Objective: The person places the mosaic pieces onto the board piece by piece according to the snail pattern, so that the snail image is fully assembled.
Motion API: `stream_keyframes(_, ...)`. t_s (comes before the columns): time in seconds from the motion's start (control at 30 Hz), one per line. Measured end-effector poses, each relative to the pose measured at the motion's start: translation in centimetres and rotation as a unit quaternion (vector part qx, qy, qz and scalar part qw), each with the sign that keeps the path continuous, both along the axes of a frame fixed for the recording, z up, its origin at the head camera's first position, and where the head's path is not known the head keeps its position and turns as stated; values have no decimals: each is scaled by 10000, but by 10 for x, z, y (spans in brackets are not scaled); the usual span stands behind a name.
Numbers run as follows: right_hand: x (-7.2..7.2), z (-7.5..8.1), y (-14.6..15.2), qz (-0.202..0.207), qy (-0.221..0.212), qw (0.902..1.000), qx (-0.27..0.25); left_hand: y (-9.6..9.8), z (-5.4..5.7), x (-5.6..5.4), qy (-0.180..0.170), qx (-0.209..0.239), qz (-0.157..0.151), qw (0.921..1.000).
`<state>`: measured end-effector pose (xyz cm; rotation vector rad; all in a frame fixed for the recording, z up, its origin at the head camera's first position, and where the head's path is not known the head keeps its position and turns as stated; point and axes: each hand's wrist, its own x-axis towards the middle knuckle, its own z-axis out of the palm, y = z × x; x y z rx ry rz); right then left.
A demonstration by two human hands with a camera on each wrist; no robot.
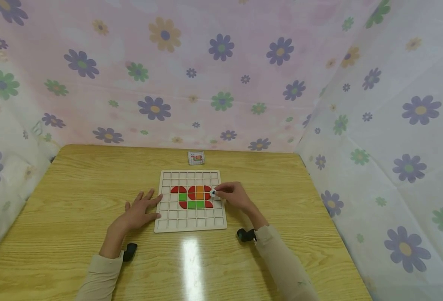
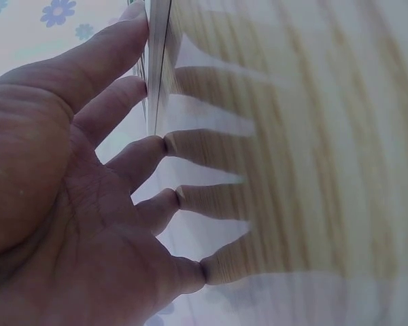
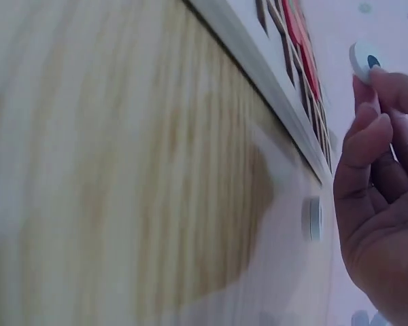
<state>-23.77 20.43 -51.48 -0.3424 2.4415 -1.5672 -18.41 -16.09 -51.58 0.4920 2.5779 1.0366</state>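
Observation:
My right hand (image 1: pixel 236 195) pinches a white round eye piece (image 1: pixel 213 193) with a black dot between thumb and fingertips. It holds the piece over the right side of the wooden grid board (image 1: pixel 172 230); in the right wrist view the eye piece (image 3: pixel 364 61) stands up on edge. Red, green and orange tiles fill several middle squares, among them an orange tile (image 1: pixel 200 192) and a green tile (image 1: pixel 183 197). With fingers spread, my left hand (image 1: pixel 136 213) rests at the board's left edge, its fingertips (image 2: pixel 202 272) on the table.
A small picture card (image 1: pixel 196 158) with a coloured pattern lies behind the board. Another small white disc (image 3: pixel 316 217) lies on the table near the right hand. Flowered curtains (image 1: pixel 221 83) stand behind and beside the wooden table (image 1: pixel 93 179).

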Motion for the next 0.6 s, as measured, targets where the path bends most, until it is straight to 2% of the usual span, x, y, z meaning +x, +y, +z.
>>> stream_keyframes(0.3,-15,4,-38,316,628,9971,276,0,7,2,6,19,1,10000)
stream_keyframes(0.6,-32,2,-67,364,824,9946,506,1,7,2,13,-9,-4,10000)
